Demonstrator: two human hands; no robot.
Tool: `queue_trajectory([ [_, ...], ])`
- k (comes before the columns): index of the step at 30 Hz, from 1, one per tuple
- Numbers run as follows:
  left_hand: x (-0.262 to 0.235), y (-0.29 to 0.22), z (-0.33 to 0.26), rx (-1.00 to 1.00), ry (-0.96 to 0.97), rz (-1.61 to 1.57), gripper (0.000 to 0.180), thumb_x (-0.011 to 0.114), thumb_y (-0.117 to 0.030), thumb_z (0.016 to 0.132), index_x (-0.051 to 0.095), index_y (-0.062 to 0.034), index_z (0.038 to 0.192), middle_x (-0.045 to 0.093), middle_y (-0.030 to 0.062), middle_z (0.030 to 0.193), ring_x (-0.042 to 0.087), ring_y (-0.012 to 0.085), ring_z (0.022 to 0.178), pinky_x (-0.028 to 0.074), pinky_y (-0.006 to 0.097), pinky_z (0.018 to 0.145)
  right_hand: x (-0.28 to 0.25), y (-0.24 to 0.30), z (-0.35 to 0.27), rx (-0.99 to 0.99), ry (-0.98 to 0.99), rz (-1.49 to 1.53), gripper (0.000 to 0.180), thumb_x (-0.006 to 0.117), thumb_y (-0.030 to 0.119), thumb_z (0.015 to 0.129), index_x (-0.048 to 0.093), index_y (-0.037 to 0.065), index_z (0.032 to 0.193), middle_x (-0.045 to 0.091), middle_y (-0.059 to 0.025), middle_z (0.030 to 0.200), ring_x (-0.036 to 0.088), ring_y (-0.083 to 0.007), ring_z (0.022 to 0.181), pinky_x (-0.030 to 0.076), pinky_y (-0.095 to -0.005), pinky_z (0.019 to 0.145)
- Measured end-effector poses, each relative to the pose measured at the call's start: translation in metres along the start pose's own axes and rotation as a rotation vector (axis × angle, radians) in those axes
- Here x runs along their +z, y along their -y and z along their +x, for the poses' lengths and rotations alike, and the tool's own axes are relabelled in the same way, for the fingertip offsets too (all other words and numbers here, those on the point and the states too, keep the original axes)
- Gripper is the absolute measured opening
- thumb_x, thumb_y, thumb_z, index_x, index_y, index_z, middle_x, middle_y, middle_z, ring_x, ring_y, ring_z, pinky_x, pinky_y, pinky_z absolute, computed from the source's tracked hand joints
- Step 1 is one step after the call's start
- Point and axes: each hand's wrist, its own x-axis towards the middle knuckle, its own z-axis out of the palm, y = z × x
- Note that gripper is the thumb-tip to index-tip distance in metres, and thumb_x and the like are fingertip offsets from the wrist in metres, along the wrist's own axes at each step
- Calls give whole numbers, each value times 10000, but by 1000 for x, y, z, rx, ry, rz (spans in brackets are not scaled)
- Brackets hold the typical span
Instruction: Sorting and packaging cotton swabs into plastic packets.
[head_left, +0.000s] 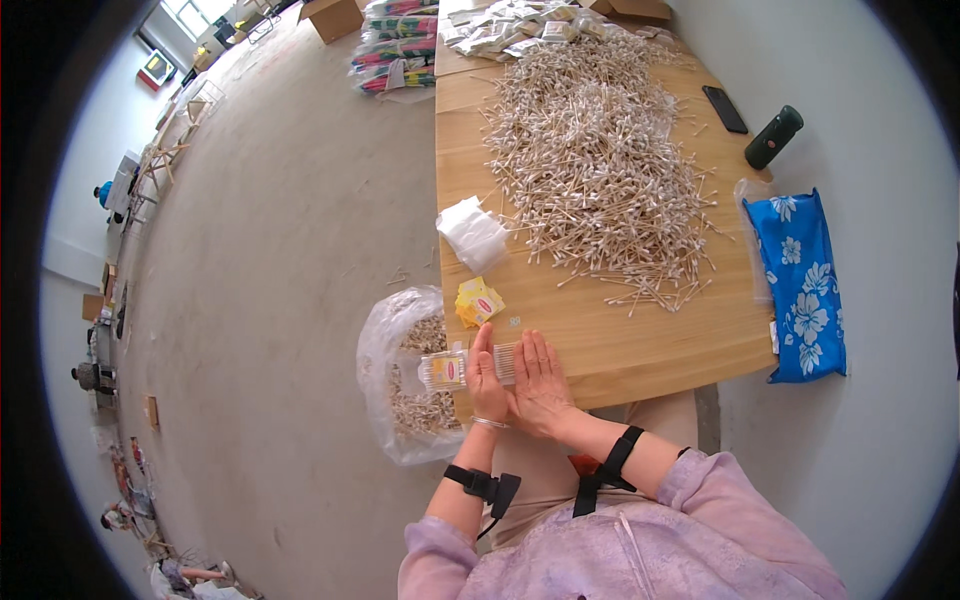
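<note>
- Bag (372, 405) beside the table (650, 350), placed, I'd guess, for easy reach.
- I see the pack (447, 371) overhanging the table's edge.
- Left hand (487, 385) on its side, fingers together, probably steadying it.
- Right hand (541, 385) flat, seemingly bracing swabs (506, 362) between both.

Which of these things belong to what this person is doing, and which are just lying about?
Likely part of the job:
- swab packet at the left hand
- loose swabs
- yellow cards
- thin plastic bags

Probably just lying about:
- phone
- dark bottle
- blue flowered bag
</note>
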Motion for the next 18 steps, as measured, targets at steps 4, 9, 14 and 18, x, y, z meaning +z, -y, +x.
queue_trajectory([
  [4, 3, 0, -1, 1, 3, -12, 388, 403, -180, 992, 470, 16, 1320, 484, 182, 1351, 425, 260, 1288, 322, 350, 1063, 1, 1, 3, 68, 59, -1, 810, 463, 400, 875, 137, -85, 1436, 96, -239, 1522, 31, -363, 1438, 34, -467, 1164],
  [9, 5, 0, 0, 1, 14, -32, 390, 385, -198, 1003, 479, 17, 1315, 477, 185, 1362, 409, 264, 1305, 302, 352, 1078, 1, -1, 1, 59, 48, 23, 823, 463, 392, 873, 102, -78, 1444, 82, -230, 1528, 20, -358, 1440, 22, -462, 1166],
  [14, 4, -3, 0, 15, 11, -41, 395, 367, -216, 1014, 489, 18, 1309, 470, 188, 1373, 394, 269, 1321, 281, 354, 1093, 0, 0, -3, 10, 83, 42, 824, 445, 383, 889, 54, -87, 1441, 53, -251, 1525, 8, -381, 1436, 18, -471, 1164],
  [18, -1, -5, 1, 21, 3, -40, 402, 353, -230, 1023, 496, 19, 1305, 464, 191, 1382, 381, 273, 1334, 265, 355, 1105, 3, 8, -5, -16, 58, -7, 824, 443, 373, 892, 43, -95, 1440, 45, -272, 1520, 9, -398, 1432, 15, -473, 1162],
])
